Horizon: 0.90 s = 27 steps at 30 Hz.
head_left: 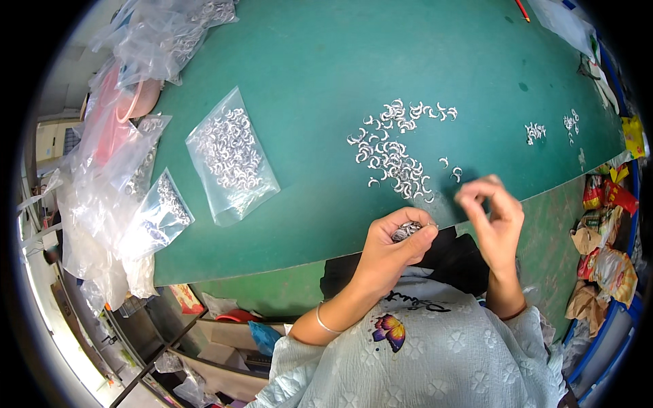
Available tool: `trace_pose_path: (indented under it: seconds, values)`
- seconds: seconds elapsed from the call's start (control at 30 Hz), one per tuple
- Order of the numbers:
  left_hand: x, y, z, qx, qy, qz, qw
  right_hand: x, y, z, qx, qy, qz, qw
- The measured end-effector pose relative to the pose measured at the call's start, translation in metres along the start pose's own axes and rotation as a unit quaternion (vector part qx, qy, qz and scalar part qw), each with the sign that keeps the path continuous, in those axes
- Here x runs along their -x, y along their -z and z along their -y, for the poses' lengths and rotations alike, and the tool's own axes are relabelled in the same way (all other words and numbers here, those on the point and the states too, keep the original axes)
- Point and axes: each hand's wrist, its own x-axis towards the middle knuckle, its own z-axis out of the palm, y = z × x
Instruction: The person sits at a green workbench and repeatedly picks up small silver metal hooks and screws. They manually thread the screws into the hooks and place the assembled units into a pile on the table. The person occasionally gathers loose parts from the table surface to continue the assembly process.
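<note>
My left hand (398, 241) is curled round a handful of small silver crescent-shaped metal pieces, held just over the table's near edge. To its right my right hand (495, 214) hovers at the edge, thumb and fingertips drawn together; whether a piece sits between them is too small to make out. Beyond both hands a loose pile of the same crescent pieces (401, 163) is spread on the green table (306, 88). A few stray crescents (456, 174) lie close to my right fingertips.
Left of the pile lies a clear plastic bag (233, 160) filled with crescents. More plastic bags and a pink basket (141, 100) crowd the table's left side. Two small crescent clusters (536, 133) sit at the right. A red pencil (522, 10) lies far off; snack packets (615, 265) fill a blue rack.
</note>
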Motion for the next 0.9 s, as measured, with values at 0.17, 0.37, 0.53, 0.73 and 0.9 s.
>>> trace_pose_path:
  seconds: [0.17,0.37,0.53,0.73,0.9]
  values:
    - [-0.001,-0.003,-0.005,0.030,0.019,0.016,0.999,-0.016,-0.004,-0.012,0.269,0.114,-0.035,0.956]
    - [-0.001,-0.001,-0.006,0.056,-0.012,0.012,0.998,-0.015,-0.006,-0.026,0.273,0.159,-0.009,0.949]
    - [0.000,-0.002,-0.006,0.025,-0.021,-0.015,0.999,-0.015,-0.008,-0.021,0.194,0.127,-0.044,0.972]
    - [-0.004,-0.005,0.001,-0.204,-0.153,-0.073,0.964,-0.001,-0.012,0.004,0.014,0.008,0.078,0.997]
    - [-0.007,-0.007,0.001,-0.367,-0.278,-0.065,0.885,0.005,-0.012,0.007,-0.079,-0.061,0.134,0.986]
